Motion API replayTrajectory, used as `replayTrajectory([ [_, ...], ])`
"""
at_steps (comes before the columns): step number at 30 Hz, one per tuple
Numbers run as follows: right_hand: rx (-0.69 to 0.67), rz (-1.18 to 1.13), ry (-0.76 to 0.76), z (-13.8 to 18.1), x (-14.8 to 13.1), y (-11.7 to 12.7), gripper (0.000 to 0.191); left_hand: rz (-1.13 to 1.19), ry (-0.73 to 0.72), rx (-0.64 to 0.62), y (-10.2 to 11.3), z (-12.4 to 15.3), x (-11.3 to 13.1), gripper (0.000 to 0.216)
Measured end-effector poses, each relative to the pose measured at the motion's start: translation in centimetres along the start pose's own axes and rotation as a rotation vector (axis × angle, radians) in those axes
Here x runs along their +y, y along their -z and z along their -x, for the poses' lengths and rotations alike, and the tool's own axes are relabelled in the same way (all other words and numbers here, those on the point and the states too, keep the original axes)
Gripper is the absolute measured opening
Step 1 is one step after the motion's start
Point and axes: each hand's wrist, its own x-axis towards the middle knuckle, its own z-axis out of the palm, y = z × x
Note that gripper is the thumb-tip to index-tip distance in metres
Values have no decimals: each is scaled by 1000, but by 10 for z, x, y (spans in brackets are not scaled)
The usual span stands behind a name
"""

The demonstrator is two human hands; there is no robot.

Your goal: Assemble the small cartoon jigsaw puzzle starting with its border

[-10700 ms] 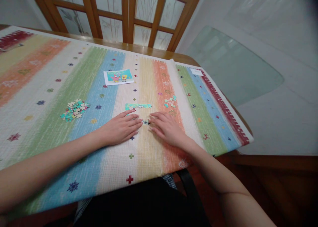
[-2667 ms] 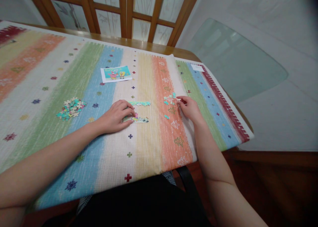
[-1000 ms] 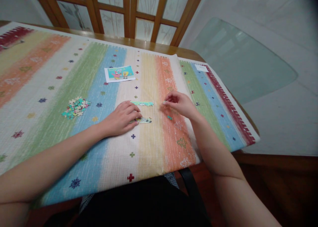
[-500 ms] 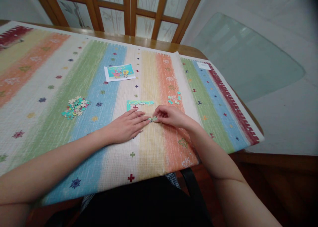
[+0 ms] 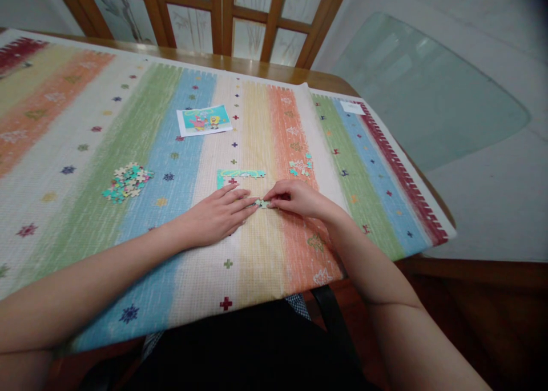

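Note:
My left hand lies flat on the cloth, fingers stretched out, their tips touching the left end of some small joined puzzle pieces. At the right end of those pieces, my right hand has thumb and forefinger closed on a puzzle piece, which the fingers partly hide. Just beyond both hands lies a joined strip of puzzle edge, turquoise and green, with a corner at its left. Several loose turquoise pieces are scattered beyond my right hand.
A heap of mixed puzzle pieces lies to the left. Farther back is a small cartoon picture card. A white paper slip sits near the far right edge of the striped tablecloth.
My right fingers have lowered and flattened slightly at the small pieces, with the thumb and forefinger now closer to the cloth. My left hand stays in place.

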Motion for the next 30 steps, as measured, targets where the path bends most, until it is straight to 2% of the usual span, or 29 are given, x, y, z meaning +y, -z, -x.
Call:
replayTrajectory([
  [7,13,26,-15,3,-3,1,15,-7,-4,-26,-2,-1,0,47],
  [15,-11,193,135,12,-11,-1,24,-2,7,-28,-1,-1,-1,48],
  [24,69,498,233,42,-23,-18,32,-10,21,-54,5,-4,4,48],
  [30,194,596,254,46,-19,-38,35,-50,29,-43,3,-5,9,44],
])
